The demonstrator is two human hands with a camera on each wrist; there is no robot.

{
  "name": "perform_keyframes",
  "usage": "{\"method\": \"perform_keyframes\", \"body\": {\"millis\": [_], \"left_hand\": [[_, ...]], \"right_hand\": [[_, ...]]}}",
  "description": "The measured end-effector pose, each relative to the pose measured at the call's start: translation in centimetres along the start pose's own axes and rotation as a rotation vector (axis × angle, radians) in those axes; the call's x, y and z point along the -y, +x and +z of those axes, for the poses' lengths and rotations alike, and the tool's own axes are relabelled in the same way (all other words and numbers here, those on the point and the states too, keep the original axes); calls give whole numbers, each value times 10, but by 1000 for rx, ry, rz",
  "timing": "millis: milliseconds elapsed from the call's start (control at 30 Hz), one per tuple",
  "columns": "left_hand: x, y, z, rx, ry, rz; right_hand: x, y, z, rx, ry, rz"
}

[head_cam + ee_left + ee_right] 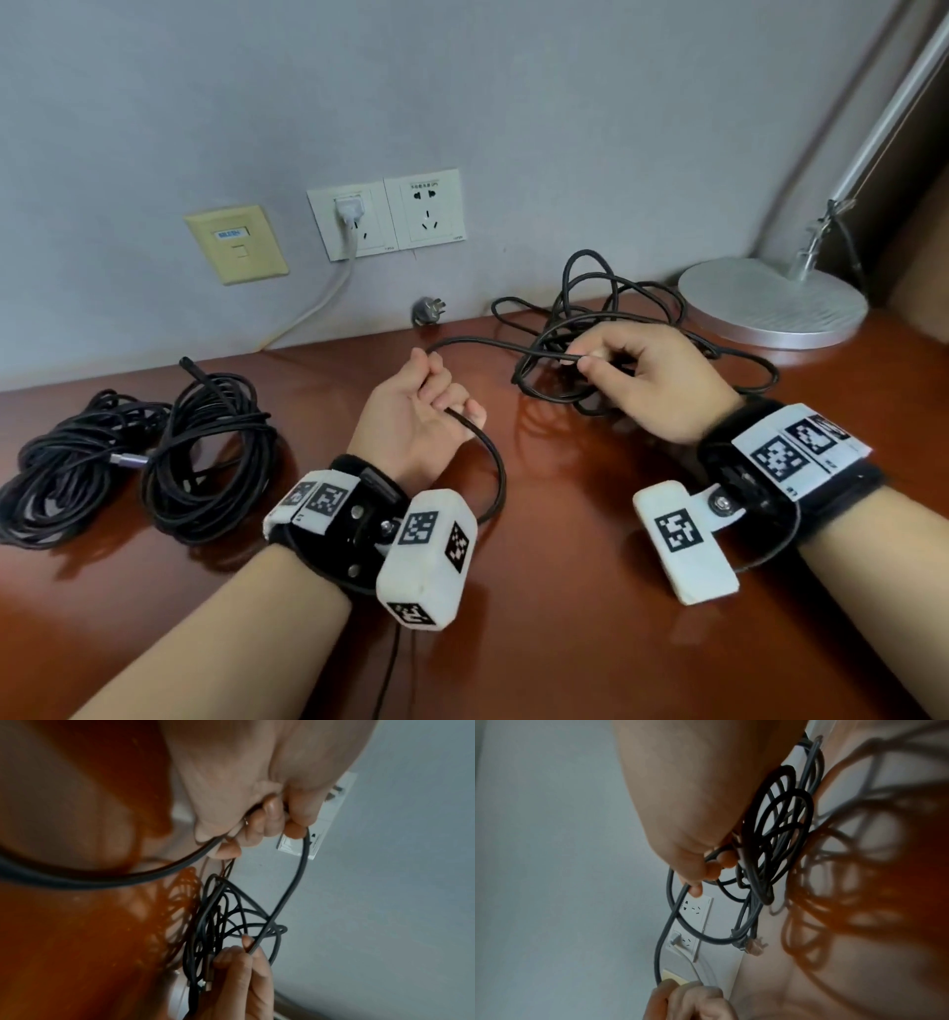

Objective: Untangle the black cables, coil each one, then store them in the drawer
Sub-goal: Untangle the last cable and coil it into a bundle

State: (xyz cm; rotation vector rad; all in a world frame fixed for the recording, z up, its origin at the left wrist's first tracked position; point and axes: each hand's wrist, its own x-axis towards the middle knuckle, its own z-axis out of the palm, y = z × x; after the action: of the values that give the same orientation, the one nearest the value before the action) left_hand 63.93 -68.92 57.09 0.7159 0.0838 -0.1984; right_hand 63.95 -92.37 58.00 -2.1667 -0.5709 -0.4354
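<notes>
Overhead, both hands' fingers [590,362] pinching one black cable [477,342] (coiled bundles [133,457] unseen by wrist views).

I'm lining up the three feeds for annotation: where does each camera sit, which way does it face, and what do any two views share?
Head: worn on the head, facing forward and down at the desk and wall; both forearms, left hand and right hand show.
Left wrist: along the left hand, its grip on the black cable; the right hand shows beyond.
Right wrist: along the right hand toward the cable tangle; left fingers below.
Shared: all three show the cable between both hands and the wall sockets.
</notes>
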Motion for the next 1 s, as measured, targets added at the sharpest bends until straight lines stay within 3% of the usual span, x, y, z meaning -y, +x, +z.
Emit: {"method": "perform_keyframes", "body": {"millis": [133, 233, 333, 400, 533, 633, 833, 933, 1000], "left_hand": [[13, 4, -1, -20, 295, 39], [15, 0, -6, 75, 855, 162], [11, -8, -4, 179, 1307, 197], [11, -3, -5, 174, 1258, 150], [8, 1, -5, 85, 846, 24], [7, 1, -7, 98, 858, 78], [6, -1, -6, 300, 1059, 115], [8, -2, -1, 410, 1234, 126], [12, 1, 2, 376, 1243, 137]], "right_hand": [[-3, -3, -1, 7, 87, 35], [-10, 0, -6, -38, 60, 40], [-19, 4, -19, -225, -80, 23], [-24, 5, -29, -346, -153, 26], [-30, 5, -34, -461, -274, 71], [-21, 4, -25, -380, -239, 72], [-7, 2, -9, 108, -133, -12], [-2, 2, -2, 186, -151, -100], [1, 2, 1, 222, -128, -101]]}}
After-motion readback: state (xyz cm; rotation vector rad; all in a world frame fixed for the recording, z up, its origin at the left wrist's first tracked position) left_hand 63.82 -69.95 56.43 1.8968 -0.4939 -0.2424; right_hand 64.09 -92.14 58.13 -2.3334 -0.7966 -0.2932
